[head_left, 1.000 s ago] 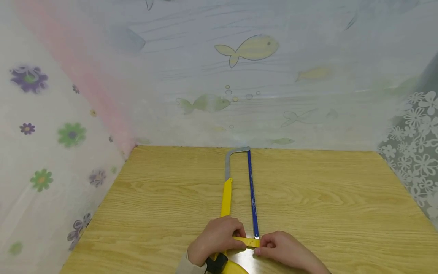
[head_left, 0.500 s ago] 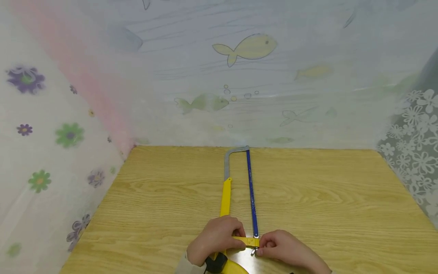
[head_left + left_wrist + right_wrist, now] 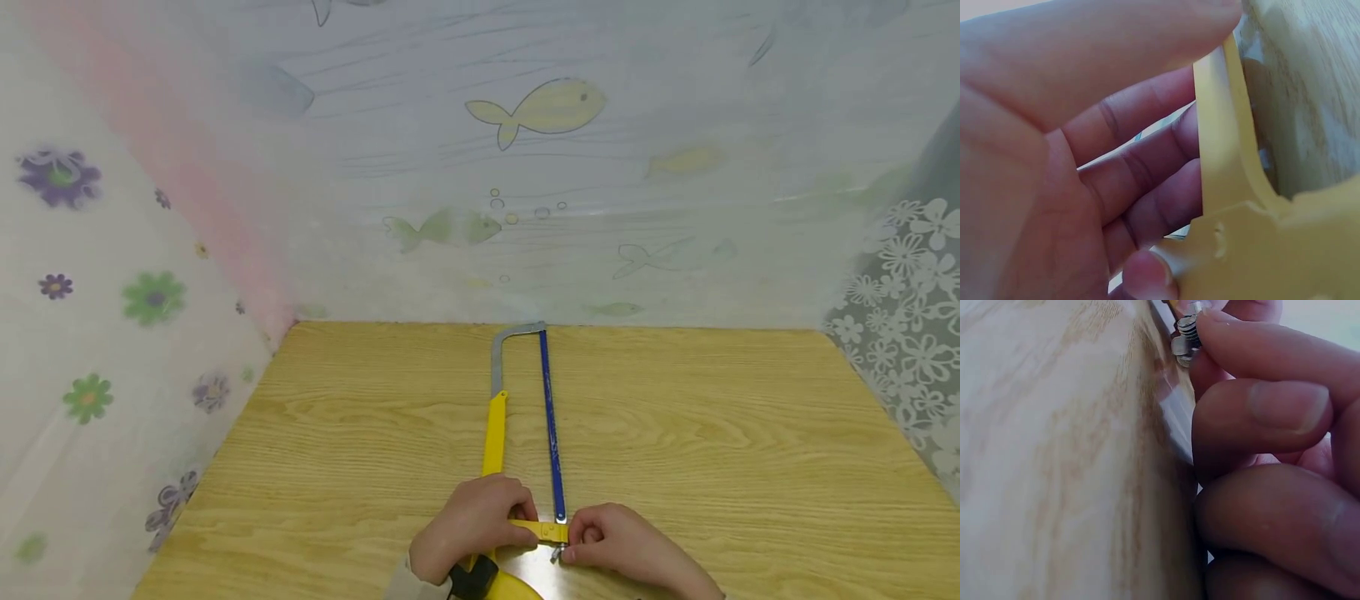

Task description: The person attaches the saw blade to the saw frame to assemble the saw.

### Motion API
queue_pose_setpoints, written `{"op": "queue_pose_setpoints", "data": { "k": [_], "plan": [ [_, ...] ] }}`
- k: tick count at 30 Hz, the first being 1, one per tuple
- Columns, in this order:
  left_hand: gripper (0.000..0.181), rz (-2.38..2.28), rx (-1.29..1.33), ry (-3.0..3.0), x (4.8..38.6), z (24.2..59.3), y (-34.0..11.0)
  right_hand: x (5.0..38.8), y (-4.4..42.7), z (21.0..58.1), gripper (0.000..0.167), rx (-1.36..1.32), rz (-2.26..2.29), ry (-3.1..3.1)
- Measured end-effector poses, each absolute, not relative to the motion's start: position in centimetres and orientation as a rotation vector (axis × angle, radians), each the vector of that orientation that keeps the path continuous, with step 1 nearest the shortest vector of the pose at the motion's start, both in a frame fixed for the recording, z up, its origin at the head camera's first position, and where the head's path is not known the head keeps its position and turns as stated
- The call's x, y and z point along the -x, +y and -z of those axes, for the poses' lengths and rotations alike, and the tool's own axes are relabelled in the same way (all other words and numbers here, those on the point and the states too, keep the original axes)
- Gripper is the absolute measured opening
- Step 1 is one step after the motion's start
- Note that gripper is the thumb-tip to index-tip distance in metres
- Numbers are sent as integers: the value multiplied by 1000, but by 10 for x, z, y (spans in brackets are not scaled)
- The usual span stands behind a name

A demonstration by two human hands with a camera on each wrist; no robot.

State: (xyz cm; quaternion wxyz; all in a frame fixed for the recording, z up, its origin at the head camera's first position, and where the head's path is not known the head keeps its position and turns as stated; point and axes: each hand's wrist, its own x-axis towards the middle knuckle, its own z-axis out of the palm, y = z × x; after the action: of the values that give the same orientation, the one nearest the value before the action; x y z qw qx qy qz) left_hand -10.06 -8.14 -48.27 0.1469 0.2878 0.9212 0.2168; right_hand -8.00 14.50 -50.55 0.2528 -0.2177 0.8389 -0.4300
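Note:
A hacksaw (image 3: pixel 495 433) lies flat on the wooden table, its grey and yellow frame on the left and its blue blade (image 3: pixel 552 425) on the right. My left hand (image 3: pixel 480 521) grips the yellow arm of the frame at the near end; in the left wrist view its fingers lie behind that arm (image 3: pixel 1219 125) and the thumb crosses its top. At the arm's right tip my right hand (image 3: pixel 626 546) pinches a small metal wing nut (image 3: pixel 557 552) between thumb and index finger. Screw thread (image 3: pixel 1187 330) shows beside the fingertips in the right wrist view. The lower handle is partly cut off.
The wood-grain table (image 3: pixel 712 433) reaches back to a wall sheet (image 3: pixel 555 250) printed with fish. A flowered sheet (image 3: pixel 97 333) hangs at the left, and a white flower-patterned panel (image 3: pixel 915 333) at the right. The saw's far end nearly meets the back sheet.
The wing nut has come into sight below the yellow arm, where the right thumb covered it before. The right thumb and fingers have shifted slightly. The left hand and saw keep their place.

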Motion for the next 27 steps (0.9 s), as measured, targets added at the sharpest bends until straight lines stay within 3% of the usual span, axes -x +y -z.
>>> {"op": "queue_pose_setpoints", "data": {
  "k": [27],
  "plan": [
    [14, -592, -836, 2679, 99, 482, -81, 77, 141, 497, 37, 606, 1151, 2252]
  ]
}}
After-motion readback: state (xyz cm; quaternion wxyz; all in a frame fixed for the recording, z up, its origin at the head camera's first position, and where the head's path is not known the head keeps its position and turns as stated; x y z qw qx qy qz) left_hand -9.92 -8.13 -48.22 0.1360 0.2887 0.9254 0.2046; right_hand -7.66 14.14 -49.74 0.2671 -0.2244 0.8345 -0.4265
